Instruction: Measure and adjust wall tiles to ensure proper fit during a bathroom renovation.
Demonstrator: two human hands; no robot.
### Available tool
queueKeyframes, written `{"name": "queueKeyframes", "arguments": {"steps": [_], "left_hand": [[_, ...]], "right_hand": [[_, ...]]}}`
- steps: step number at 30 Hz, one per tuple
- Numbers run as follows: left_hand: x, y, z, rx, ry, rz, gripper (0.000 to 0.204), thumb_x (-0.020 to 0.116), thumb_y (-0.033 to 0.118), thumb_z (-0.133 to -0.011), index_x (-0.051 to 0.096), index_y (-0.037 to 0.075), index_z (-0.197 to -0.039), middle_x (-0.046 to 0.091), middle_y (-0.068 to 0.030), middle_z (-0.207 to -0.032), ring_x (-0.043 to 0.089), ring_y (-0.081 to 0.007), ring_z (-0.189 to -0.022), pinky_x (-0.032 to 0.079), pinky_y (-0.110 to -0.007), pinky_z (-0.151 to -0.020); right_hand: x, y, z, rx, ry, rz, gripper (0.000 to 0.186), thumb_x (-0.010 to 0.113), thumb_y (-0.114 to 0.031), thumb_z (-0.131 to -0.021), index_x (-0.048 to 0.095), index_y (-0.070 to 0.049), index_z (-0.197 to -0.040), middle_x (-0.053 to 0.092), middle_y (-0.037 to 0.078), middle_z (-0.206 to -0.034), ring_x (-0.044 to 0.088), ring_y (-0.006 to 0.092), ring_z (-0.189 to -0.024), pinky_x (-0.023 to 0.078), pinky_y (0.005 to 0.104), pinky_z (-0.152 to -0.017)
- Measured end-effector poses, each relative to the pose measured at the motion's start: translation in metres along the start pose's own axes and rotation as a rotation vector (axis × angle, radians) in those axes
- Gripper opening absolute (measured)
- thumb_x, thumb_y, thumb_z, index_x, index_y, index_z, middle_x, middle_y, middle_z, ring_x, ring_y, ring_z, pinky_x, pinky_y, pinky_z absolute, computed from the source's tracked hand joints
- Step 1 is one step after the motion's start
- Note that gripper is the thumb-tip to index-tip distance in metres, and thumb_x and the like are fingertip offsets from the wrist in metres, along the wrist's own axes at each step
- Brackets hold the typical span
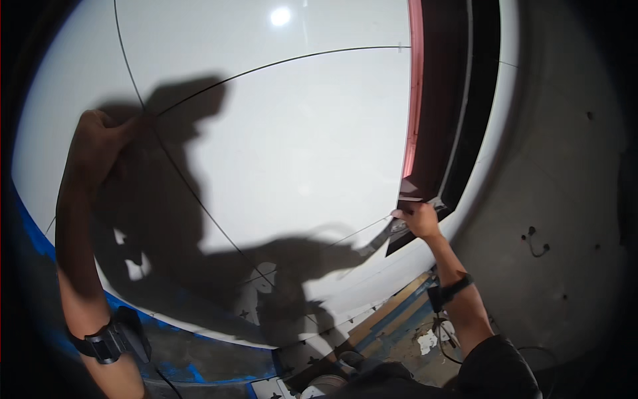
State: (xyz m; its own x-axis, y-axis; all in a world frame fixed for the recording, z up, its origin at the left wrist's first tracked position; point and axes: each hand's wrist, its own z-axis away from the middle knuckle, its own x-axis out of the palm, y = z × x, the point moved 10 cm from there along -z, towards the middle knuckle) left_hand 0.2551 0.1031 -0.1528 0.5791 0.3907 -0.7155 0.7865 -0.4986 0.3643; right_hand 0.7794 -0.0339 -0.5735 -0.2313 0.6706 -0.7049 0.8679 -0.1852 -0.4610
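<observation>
Large glossy white tiles (306, 146) with thin dark joints fill the surface ahead of me. My left hand (100, 143) is raised at the left, fingers bent together, their tips at a crossing of the joints; anything between them is too small and shaded to make out. My right hand (420, 218) is closed at the bottom corner of a dark recess (444, 100), beside the tile's lower right edge. A thin pale edge (411, 199) shows just above its fingers; I cannot tell what it belongs to. Along the recess runs a red strip (417, 80).
A bare grey wall (551, 166) with holes and a short cable (535, 245) stands at the right. Blue tape (193, 372) borders the tiles below left. Boards (392, 322) lie low down. Straps with devices sit on both forearms, and my shadow darkens the tiles.
</observation>
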Motion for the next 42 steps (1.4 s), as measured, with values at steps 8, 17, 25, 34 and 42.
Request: {"name": "queueKeyframes", "arguments": {"steps": [8, 17, 25, 34, 42], "left_hand": [[-0.025, 0.013, 0.018, 0.062, 0.097, -0.1, 0.049, 0.083, 0.043, -0.089, 0.074, -0.005, -0.086, 0.07, -0.0108, -0.068, 0.064, -0.0151, -0.052, 0.052, -0.031, -0.051], [-0.007, -0.002, 0.014, 0.016, 0.045, 0.072, 0.049, 0.083, 0.043, -0.089, 0.07, 0.002, -0.068, 0.062, -0.0066, -0.052, 0.057, -0.0116, -0.04, 0.044, -0.029, -0.04], [0.175, -0.092, 0.161, -0.041, 0.06, -0.022, 0.052, 0.083, 0.043, -0.089, 0.065, 0.001, -0.066, 0.057, -0.0098, -0.055, 0.053, -0.0216, -0.046, 0.047, -0.043, -0.052], [0.299, -0.165, 0.264, -0.162, 0.018, 0.365, 0.031, 0.086, 0.036, -0.085, 0.083, 0.006, -0.09, 0.075, -0.0138, -0.074, 0.073, -0.0266, -0.065, 0.055, -0.036, -0.064], [0.287, -0.162, 0.265, -0.195, -0.058, 0.177, 0.048, 0.084, 0.056, -0.081, 0.08, 0.008, -0.077, 0.07, -0.0114, -0.062, 0.071, -0.0301, -0.057, 0.054, -0.039, -0.059]], "right_hand": [[-0.004, -0.009, -0.01, -0.007, -0.051, -0.101, 0.04, 0.093, -0.034, -0.072, 0.08, -0.007, -0.099, 0.076, 0.017, -0.091, 0.074, 0.0383, -0.085, 0.057, 0.045, -0.075], [-0.016, -0.01, -0.012, -0.056, 0.032, -0.077, 0.053, 0.095, -0.04, -0.069, 0.074, 0.006, -0.082, 0.07, 0.02, -0.074, 0.068, 0.0392, -0.067, 0.054, 0.0444, -0.065], [-0.013, 0.012, 0.037, 0.023, 0.032, -0.221, 0.051, 0.083, -0.033, -0.091, 0.058, 0.003, -0.065, 0.059, 0.016, -0.054, 0.059, 0.027, -0.048, 0.046, 0.0402, -0.052], [0.04, -0.035, 0.116, 0.238, -0.264, -0.402, 0.049, 0.076, -0.032, -0.099, 0.065, 0.004, -0.068, 0.061, 0.008, -0.052, 0.055, 0.0106, -0.048, 0.043, 0.0328, -0.048], [0.079, -0.085, 0.128, 0.202, -0.378, -0.479, 0.041, 0.075, -0.025, -0.096, 0.068, 0.003, -0.067, 0.066, 0.012, -0.055, 0.062, 0.015, -0.047, 0.047, 0.0333, -0.049]]}}
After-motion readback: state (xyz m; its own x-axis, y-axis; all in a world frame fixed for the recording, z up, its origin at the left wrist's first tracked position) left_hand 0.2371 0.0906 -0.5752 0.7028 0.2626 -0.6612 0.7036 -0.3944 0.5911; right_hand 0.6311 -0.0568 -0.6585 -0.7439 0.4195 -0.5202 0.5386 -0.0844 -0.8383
